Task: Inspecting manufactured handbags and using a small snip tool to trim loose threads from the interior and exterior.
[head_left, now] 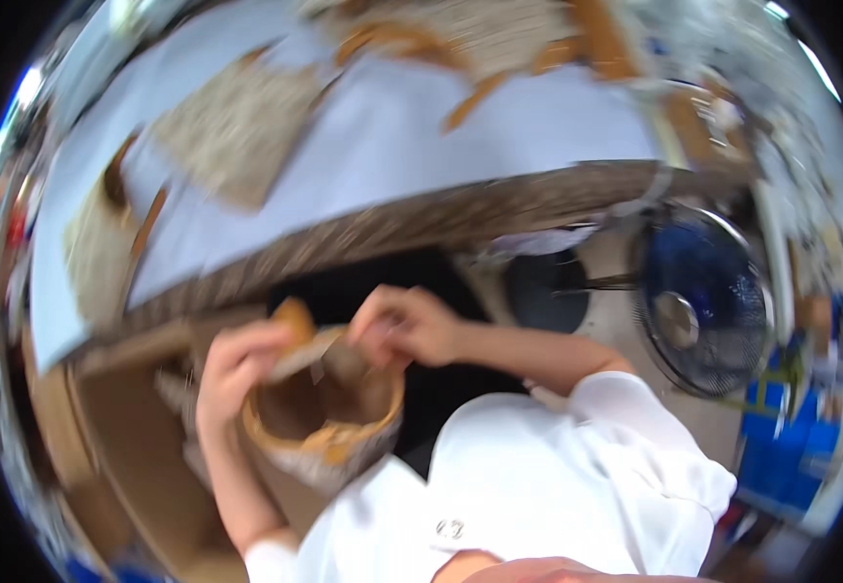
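Observation:
A round-mouthed bag (324,473) of pale fabric with a tan rim is held upright in front of my body, its brown inside facing up. My left hand (237,369) is closed at the bag's far left rim, by a tan strap or tab (294,322) that sticks up there. Over the far right of the rim, my right hand (407,325) has its fingers bent together; blur hides what, if anything, is between them.
Beyond me a table (392,117) with a white cover bears several pale bags (242,126) with tan straps. A floor fan (703,301) stands at the right, near blue bins (781,447). An open cardboard box (140,418) sits at the left.

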A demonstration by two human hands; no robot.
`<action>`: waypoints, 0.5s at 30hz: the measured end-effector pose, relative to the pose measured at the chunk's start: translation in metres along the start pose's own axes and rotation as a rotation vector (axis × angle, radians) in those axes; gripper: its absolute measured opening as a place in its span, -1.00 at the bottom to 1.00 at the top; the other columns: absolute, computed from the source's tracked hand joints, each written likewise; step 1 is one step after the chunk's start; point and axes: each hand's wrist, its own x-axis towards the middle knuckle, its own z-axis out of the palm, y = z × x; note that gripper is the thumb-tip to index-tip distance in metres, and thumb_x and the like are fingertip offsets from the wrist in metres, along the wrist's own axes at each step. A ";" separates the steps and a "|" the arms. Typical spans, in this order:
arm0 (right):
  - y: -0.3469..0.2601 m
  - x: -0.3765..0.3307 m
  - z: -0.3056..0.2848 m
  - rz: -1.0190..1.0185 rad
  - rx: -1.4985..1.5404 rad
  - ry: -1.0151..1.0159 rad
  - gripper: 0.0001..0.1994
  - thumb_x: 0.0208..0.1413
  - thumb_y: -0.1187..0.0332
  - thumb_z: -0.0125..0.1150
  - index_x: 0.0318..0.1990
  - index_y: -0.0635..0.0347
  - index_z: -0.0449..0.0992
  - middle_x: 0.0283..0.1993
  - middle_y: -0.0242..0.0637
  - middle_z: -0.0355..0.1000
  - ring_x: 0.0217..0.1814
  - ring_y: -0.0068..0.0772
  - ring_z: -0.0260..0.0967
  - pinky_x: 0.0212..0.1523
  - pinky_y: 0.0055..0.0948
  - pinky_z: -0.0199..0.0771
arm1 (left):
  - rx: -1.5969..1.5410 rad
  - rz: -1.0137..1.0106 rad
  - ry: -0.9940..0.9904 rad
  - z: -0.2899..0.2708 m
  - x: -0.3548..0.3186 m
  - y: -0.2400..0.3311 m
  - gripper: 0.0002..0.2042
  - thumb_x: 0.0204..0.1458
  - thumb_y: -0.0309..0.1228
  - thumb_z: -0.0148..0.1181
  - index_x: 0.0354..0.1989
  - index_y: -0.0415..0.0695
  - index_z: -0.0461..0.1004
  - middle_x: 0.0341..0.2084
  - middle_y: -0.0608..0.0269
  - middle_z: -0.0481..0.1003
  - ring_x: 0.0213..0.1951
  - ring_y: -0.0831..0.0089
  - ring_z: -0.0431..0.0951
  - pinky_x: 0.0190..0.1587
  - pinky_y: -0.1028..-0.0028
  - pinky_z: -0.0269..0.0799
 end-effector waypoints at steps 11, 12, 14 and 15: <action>-0.030 -0.007 -0.016 -0.208 -0.382 0.034 -0.59 0.31 0.30 0.13 0.27 0.17 0.42 -0.42 -0.43 0.31 -0.49 -0.63 0.23 -0.48 -0.60 0.18 | 0.048 -0.177 0.404 0.068 -0.005 0.024 -0.86 0.04 -0.50 -0.03 -0.23 -0.20 0.40 -0.57 0.27 0.45 -0.46 0.53 0.44 -0.36 0.42 0.32; -0.035 -0.006 -0.012 -0.273 -0.650 -0.020 -0.57 0.25 0.33 0.18 0.28 0.12 0.44 -0.42 -0.42 0.32 -0.50 -0.60 0.25 -0.50 -0.58 0.20 | 0.042 -0.183 0.424 0.071 -0.004 0.027 -0.86 0.04 -0.50 -0.03 -0.23 -0.20 0.40 -0.57 0.27 0.45 -0.46 0.53 0.44 -0.36 0.42 0.32; -0.040 -0.007 -0.004 -0.414 -1.188 -0.121 -0.50 0.14 0.40 0.28 0.28 0.02 0.47 -0.41 -0.40 0.33 -0.50 -0.54 0.29 -0.55 -0.54 0.25 | 0.132 -0.185 0.434 0.075 -0.001 0.035 -0.86 0.02 -0.48 -0.03 -0.29 -0.23 0.43 -0.61 0.19 0.45 -0.53 0.45 0.43 -0.40 0.39 0.32; -0.041 -0.007 0.000 -0.416 -1.186 -0.134 -0.50 0.14 0.40 0.28 0.28 0.02 0.47 -0.41 -0.40 0.33 -0.50 -0.54 0.29 -0.55 -0.54 0.25 | 0.179 -0.186 0.437 0.077 -0.001 0.037 -0.85 0.01 -0.48 -0.03 -0.31 -0.24 0.44 -0.63 0.15 0.44 -0.57 0.41 0.43 -0.42 0.38 0.32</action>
